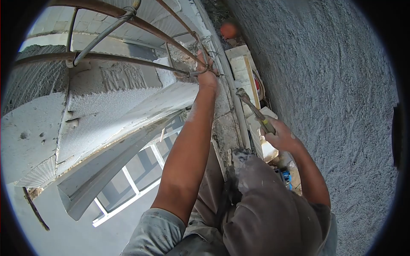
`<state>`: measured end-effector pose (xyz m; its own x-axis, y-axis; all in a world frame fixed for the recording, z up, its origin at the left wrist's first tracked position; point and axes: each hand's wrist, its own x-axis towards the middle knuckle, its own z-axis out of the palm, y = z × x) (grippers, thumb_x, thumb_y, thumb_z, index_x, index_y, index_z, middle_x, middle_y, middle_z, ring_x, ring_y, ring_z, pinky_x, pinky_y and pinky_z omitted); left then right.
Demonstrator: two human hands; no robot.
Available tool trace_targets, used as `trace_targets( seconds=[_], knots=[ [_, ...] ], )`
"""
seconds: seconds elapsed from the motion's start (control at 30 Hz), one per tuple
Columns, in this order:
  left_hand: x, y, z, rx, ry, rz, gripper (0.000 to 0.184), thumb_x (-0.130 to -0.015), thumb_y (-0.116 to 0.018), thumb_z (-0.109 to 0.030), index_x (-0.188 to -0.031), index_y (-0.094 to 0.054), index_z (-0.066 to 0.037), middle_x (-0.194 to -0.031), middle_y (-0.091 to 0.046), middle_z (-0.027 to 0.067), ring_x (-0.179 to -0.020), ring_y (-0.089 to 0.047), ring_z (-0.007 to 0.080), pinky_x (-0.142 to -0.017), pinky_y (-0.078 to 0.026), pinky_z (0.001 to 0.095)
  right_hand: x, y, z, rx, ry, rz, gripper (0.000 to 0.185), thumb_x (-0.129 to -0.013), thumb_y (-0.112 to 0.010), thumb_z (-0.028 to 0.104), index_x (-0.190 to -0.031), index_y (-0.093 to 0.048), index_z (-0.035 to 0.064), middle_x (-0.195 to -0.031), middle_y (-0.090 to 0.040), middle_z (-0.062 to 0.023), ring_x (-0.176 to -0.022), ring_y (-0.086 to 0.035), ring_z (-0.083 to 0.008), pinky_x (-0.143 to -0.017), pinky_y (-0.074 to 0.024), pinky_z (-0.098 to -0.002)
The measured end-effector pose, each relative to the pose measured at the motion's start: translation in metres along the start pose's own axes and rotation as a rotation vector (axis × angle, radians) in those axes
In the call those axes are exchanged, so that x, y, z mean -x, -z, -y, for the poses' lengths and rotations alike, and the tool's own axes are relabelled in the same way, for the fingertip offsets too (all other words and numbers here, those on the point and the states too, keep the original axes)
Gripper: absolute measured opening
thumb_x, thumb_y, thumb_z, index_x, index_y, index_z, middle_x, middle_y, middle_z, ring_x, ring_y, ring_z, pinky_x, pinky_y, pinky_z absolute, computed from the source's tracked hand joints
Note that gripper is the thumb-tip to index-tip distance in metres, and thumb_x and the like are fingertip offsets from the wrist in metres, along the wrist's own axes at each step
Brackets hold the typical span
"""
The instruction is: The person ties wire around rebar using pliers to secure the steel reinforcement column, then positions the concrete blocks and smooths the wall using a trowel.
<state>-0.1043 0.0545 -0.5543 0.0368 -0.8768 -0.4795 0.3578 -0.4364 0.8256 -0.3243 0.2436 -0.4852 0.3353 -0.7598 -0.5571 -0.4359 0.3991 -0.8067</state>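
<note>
While the right hand (279, 135) is closed round the handle of a hammer (259, 115), the left hand (207, 78) reaches forward at the full stretch of the arm to the near end of a rusty rebar cage (149, 28). The hammer slants up and to the left out of the right fist, its metal head lying between the two hands, near a rough masonry ledge (224, 123) that runs between the forearms. Crossing bars and tie wire hide much of the left hand, so I cannot tell whether it grips a bar or merely rests against it.

The cage spreads leftward from that hand, above a textured pale concrete surface. Well below and to the left of the left hand is a white ladder-like frame (130, 179). Just beyond the right hand, past the hammer head, are pale blocks and a wooden strip (250, 79), and farther off a blurred red round object (228, 30). A rough grey wall (341, 106) rises to the right of the right hand, and a dusty trouser knee (256, 170) is nearer the body.
</note>
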Motion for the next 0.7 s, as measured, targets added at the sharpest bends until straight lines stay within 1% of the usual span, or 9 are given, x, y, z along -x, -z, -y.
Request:
trace_targets(
  seconds=[0.03,0.1,0.13,0.23,0.33,0.43,0.53,0.63,0.7],
  knots=[
    [-0.001,0.001,0.003,-0.006,-0.004,0.0,0.095,-0.088,-0.046,-0.072,-0.154,-0.019,-0.009,-0.159,-0.024,0.0094,-0.138,-0.029,0.0234,-0.112,-0.017,0.0468,-0.011,0.01,-0.003,0.055,0.052,-0.071,0.053,-0.082,-0.058,0.012,-0.134,-0.052,0.0031,-0.1,-0.067,-0.0215,-0.088,-0.065,-0.0368,-0.083,-0.0495,-0.0432],
    [-0.007,0.007,0.008,0.001,0.013,0.025,0.094,-0.088,-0.046,-0.072,-0.153,-0.02,-0.011,-0.16,-0.022,0.0104,-0.141,-0.025,0.0249,-0.114,-0.014,0.0486,-0.042,0.03,0.003,0.302,0.017,-0.26,0.048,-0.086,-0.058,0.012,-0.133,-0.053,0.0052,-0.103,-0.066,-0.0221,-0.091,-0.065,-0.0389,-0.083,-0.0493,-0.0457],
    [-0.009,0.009,0.009,0.005,0.018,0.037,0.093,-0.088,-0.046,-0.071,-0.153,-0.02,-0.011,-0.16,-0.021,0.0109,-0.143,-0.023,0.0257,-0.115,-0.013,0.0496,-0.056,0.042,0.017,0.383,-0.015,-0.257,0.048,-0.087,-0.058,0.012,-0.134,-0.052,0.0075,-0.104,-0.066,-0.0235,-0.096,-0.063,-0.0395,-0.085,-0.0485,-0.0464],
    [0.0,0.001,0.002,0.004,-0.013,-0.018,0.091,-0.088,-0.047,-0.071,-0.154,-0.02,-0.014,-0.157,-0.027,0.0099,-0.138,-0.03,0.0263,-0.112,-0.017,0.0491,-0.102,0.064,0.03,0.672,-0.08,-0.232,0.051,-0.09,-0.056,0.012,-0.14,-0.048,0.0143,-0.106,-0.064,-0.0261,-0.106,-0.06,-0.0393,-0.092,-0.0469,-0.0465],
    [0.0,0.0,0.002,0.01,-0.002,-0.033,0.089,-0.088,-0.048,-0.07,-0.154,-0.019,-0.017,-0.151,-0.035,0.0068,-0.125,-0.038,0.024,-0.105,-0.025,0.0455,-0.138,0.068,0.015,0.608,0.052,-0.24,0.056,-0.088,-0.056,0.009,-0.142,-0.045,0.0118,-0.124,-0.057,-0.0245,-0.116,-0.055,-0.0369,-0.101,-0.0427,-0.0446],
    [-0.003,0.001,0.005,0.025,-0.005,-0.043,0.084,-0.088,-0.049,-0.069,-0.151,-0.027,-0.019,-0.144,-0.041,0.0038,-0.117,-0.04,0.0217,-0.099,-0.028,0.0431,-0.159,0.066,0.01,0.557,0.07,-0.177,0.06,-0.087,-0.057,0.007,-0.145,-0.042,0.0132,-0.132,-0.05,-0.0244,-0.124,-0.048,-0.0375,-0.105,-0.0396,-0.0428],
    [-0.005,0.002,0.007,0.05,0.007,-0.054,0.075,-0.088,-0.051,-0.068,-0.143,-0.035,-0.019,-0.143,-0.043,0.0022,-0.116,-0.041,0.02,-0.099,-0.028,0.0431,-0.171,0.067,0.009,0.526,0.109,-0.15,0.063,-0.086,-0.058,0.007,-0.146,-0.041,0.0144,-0.13,-0.051,-0.0232,-0.123,-0.049,-0.0378,-0.106,-0.0395,-0.0421],
    [-0.006,0.003,0.007,0.074,-0.001,-0.039,0.065,-0.088,-0.053,-0.066,-0.133,-0.042,-0.019,-0.138,-0.045,0.0003,-0.111,-0.041,0.018,-0.096,-0.029,0.0413,-0.173,0.077,0.016,0.726,0.06,-0.108,0.064,-0.086,-0.059,0.01,-0.147,-0.04,0.0172,-0.134,-0.049,-0.022,-0.124,-0.048,-0.0374,-0.107,-0.0387,-0.0419],
    [-0.002,0.001,0.005,0.064,-0.003,-0.069,0.066,-0.088,-0.053,-0.066,-0.133,-0.041,-0.019,-0.139,-0.045,0.0001,-0.11,-0.041,0.0178,-0.095,-0.029,0.0402,-0.173,0.082,0.025,0.699,0.075,-0.101,0.066,-0.086,-0.06,0.011,-0.147,-0.039,0.019,-0.134,-0.048,-0.0219,-0.125,-0.047,-0.0372,-0.107,-0.0393,-0.042]
  ],
)
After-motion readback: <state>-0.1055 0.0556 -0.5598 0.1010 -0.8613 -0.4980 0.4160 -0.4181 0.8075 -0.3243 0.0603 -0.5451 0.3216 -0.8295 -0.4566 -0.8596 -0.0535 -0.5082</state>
